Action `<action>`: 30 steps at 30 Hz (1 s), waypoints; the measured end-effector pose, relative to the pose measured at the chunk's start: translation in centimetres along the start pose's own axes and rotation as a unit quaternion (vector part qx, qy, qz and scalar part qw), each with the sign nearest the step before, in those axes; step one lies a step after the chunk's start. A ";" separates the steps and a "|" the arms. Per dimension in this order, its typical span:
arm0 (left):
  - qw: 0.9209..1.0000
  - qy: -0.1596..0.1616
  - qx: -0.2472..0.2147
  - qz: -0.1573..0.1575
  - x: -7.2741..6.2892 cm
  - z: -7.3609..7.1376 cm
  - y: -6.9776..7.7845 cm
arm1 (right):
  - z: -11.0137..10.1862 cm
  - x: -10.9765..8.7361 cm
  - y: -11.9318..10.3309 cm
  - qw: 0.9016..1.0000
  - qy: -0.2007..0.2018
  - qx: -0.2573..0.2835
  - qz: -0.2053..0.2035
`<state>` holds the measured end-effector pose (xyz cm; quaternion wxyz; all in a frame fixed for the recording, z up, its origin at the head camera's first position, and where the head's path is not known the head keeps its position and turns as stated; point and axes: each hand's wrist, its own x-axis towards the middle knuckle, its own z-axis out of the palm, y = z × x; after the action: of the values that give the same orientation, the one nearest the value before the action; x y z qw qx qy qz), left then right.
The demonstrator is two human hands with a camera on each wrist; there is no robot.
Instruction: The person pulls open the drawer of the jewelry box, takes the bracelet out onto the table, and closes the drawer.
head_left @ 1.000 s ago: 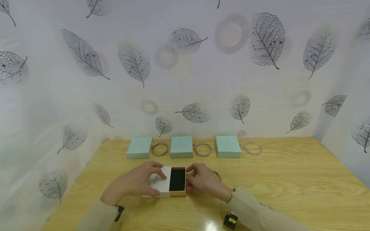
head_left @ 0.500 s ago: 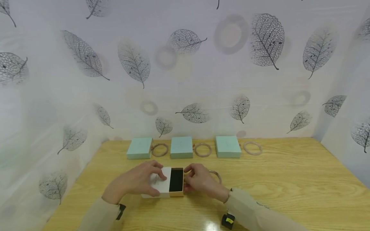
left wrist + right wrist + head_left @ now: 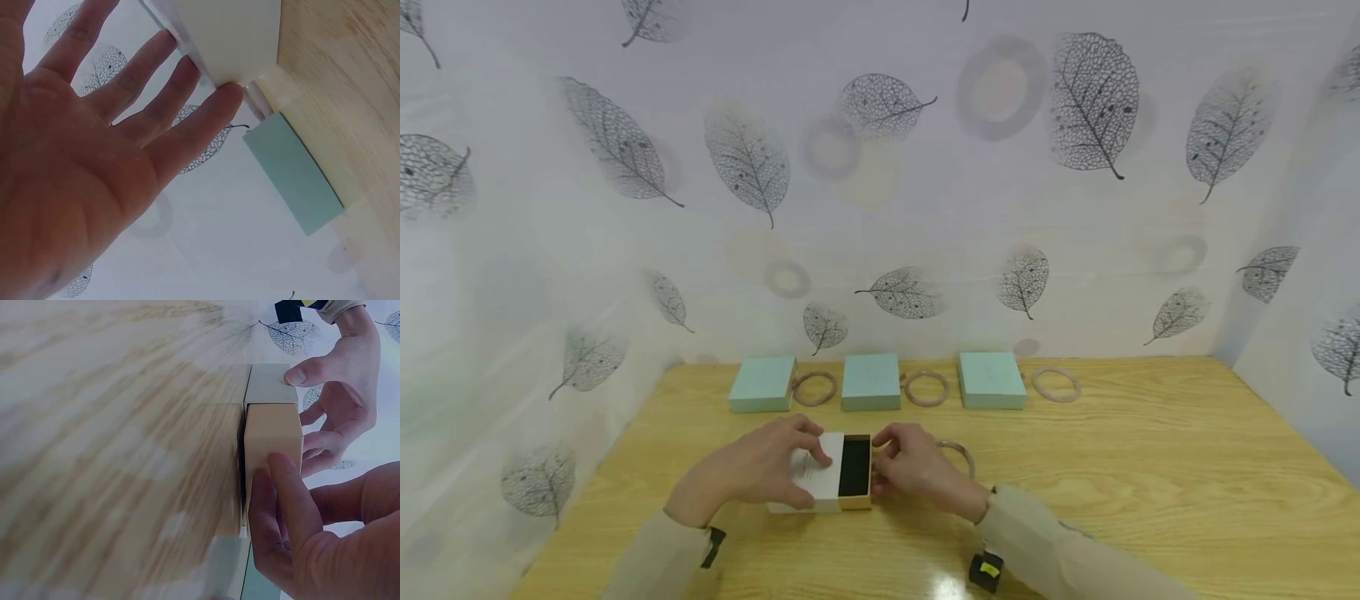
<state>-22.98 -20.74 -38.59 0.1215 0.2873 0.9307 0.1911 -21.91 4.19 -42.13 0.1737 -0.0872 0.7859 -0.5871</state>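
Observation:
A drawer box lies on the table, its white sleeve (image 3: 817, 473) on the left and its tan tray (image 3: 854, 503) with a black inside partly out on the right. My left hand (image 3: 756, 467) grips the sleeve, thumb at the near side and a bent index finger on top. In the left wrist view, fingertips of the left hand (image 3: 94, 150) meet the sleeve's edge. My right hand (image 3: 921, 471) is at the tray's outer end. Its fingers (image 3: 294, 494) press on the tan end face in the right wrist view. Behind this hand lies a bangle (image 3: 964, 454), partly hidden.
Along the back of the table stand three mint-green boxes, at left (image 3: 763, 383), middle (image 3: 871, 382) and right (image 3: 991, 380). A bangle lies to the right of each: left (image 3: 815, 402), middle (image 3: 927, 403) and right (image 3: 1057, 398). A leaf-patterned sheet (image 3: 925, 225) rises behind.
The tray has slid a little leftward into the white sleeve, with my right hand moving along at its end. My left hand has stayed on the sleeve.

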 end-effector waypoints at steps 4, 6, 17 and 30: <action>1.000 0.000 0.002 0.003 0.1 0.0 0.0 | 0.1 0.1 -0.1 1.000 0.003 -0.008 -0.005; 1.000 0.000 0.004 0.003 0.0 0.0 0.0 | 0.2 0.1 -0.1 1.000 0.004 -0.013 -0.006; 1.000 0.003 0.012 0.004 -0.1 0.1 0.1 | 0.7 0.6 -0.2 1.000 0.002 -0.020 -0.003; 1.000 0.007 0.015 0.009 -0.1 0.0 0.2 | 1.3 1.1 -0.4 0.999 -0.002 -0.029 -0.013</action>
<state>-22.78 -20.68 -38.56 0.1086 0.2957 0.9318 0.1804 -22.47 2.50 -42.25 0.1655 -0.1034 0.8010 -0.5660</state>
